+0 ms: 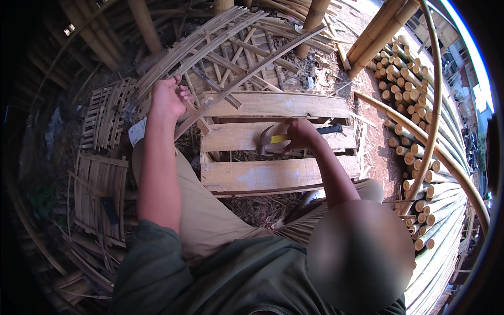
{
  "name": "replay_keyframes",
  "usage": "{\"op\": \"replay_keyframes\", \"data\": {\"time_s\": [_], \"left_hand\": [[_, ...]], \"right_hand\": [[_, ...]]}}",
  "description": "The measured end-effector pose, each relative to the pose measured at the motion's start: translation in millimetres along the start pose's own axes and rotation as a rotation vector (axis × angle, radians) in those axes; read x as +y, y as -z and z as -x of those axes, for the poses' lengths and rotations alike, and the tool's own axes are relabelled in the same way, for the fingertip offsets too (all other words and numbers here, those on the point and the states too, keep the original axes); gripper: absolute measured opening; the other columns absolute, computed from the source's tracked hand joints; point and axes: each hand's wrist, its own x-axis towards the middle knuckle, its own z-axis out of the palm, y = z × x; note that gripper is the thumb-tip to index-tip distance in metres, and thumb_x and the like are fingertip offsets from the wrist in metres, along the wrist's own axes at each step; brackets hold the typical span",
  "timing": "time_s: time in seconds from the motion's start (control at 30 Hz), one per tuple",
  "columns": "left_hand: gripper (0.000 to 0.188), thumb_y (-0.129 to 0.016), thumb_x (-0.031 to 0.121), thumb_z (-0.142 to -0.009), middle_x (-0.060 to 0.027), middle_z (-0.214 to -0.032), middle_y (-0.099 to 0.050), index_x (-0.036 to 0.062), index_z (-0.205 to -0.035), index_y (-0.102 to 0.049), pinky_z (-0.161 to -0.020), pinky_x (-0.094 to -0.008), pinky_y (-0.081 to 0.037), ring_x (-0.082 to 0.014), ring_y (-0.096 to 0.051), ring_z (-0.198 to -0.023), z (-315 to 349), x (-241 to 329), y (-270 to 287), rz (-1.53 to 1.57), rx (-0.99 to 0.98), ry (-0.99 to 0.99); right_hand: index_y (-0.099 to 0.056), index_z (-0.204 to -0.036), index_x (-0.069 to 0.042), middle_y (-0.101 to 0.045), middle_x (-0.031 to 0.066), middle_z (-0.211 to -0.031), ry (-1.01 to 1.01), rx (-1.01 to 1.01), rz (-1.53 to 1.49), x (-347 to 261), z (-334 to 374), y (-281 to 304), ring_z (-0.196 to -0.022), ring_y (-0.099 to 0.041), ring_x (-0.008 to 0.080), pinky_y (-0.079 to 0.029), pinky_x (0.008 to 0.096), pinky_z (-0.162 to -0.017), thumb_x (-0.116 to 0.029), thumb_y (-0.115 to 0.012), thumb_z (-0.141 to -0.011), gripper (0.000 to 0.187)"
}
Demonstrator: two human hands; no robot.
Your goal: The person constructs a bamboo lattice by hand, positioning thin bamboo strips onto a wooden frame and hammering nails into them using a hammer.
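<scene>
My right hand (301,134) is wrapped round the handle of a claw hammer (278,138), its handle yellow and black. The hammer lies low over a wooden pallet-like bench (236,176) of three broad planks, its metal head toward the left. My left hand (170,97) is raised beyond the bench's left end, its fingers curled inward; whatever they hold, if anything, cannot be made out. Beside that hand, a long bamboo slat (252,72) slants up to the far right across the bench's far left corner. Shorter bamboo strips (216,86) cross near it.
Past the bench lies a lattice of split bamboo (226,60) with long strips piled on it. Slatted bamboo panels (100,184) lie at left. Cut bamboo poles (415,100) are stacked at right, behind a curved pole (436,84). Upright bamboo posts (314,23) stand at the back.
</scene>
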Motion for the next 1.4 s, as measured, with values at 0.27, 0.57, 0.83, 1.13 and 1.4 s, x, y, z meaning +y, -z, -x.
{"op": "replay_keyframes", "data": {"time_s": [0.27,0.57,0.83,1.13,1.4], "left_hand": [[0.008,-0.045,0.015,-0.092,-0.0048,-0.074,-0.039,0.0106,-0.088,-0.051,-0.056,-0.0288,-0.034,-0.0149,-0.036,-0.06,-2,2,2,0.005,-0.048,0.025],[0.009,-0.043,0.014,-0.09,-0.0035,-0.074,-0.037,0.0108,-0.085,-0.05,-0.054,-0.0289,-0.033,-0.0139,-0.035,-0.058,-5,-2,-7,0.011,-0.048,0.009],[0.009,-0.043,0.014,-0.09,-0.0036,-0.073,-0.037,0.0101,-0.085,-0.05,-0.053,-0.0282,-0.033,-0.0134,-0.035,-0.056,-5,1,-7,0.036,-0.009,-0.007],[0.01,-0.043,0.013,-0.09,-0.0038,-0.075,-0.037,0.0088,-0.085,-0.05,-0.053,-0.0274,-0.033,-0.0133,-0.034,-0.057,-10,2,-8,0.062,-0.042,-0.009],[0.009,-0.043,0.012,-0.089,-0.0048,-0.076,-0.036,0.0078,-0.085,-0.05,-0.054,-0.0272,-0.033,-0.0136,-0.034,-0.059,-8,1,-10,0.064,-0.047,-0.005]], "right_hand": [[-0.071,-0.075,-0.006,-0.067,0.0107,-0.092,-0.117,0.245,-0.365,-1,6,4,-0.077,-0.066,0.03,-0.052,0.0384,-0.071,-0.046,-0.085,-0.056,0.046],[-0.068,-0.073,-0.001,-0.065,0.017,-0.103,0.016,0.614,-0.166,34,-48,-18,-0.104,-0.058,0.0339,-0.051,0.0404,-0.085,-0.018,-0.076,-0.07,0.018],[-0.067,-0.077,-0.002,-0.065,0.0131,-0.075,0.062,0.369,-0.172,51,-64,-14,-0.085,-0.063,0.0303,-0.051,0.0374,-0.074,-0.025,-0.075,-0.069,0.026],[-0.06,-0.08,-0.002,-0.061,0.0153,-0.069,0.043,0.25,0.027,51,-73,13,-0.066,-0.062,0.0347,-0.051,0.0414,-0.062,-0.031,-0.076,-0.057,0.04],[-0.069,-0.087,-0.003,-0.066,0.0141,-0.077,0.114,0.211,0.087,78,-95,-3,-0.084,-0.064,0.0317,-0.051,0.0373,-0.08,-0.049,-0.082,-0.055,0.057]]}}
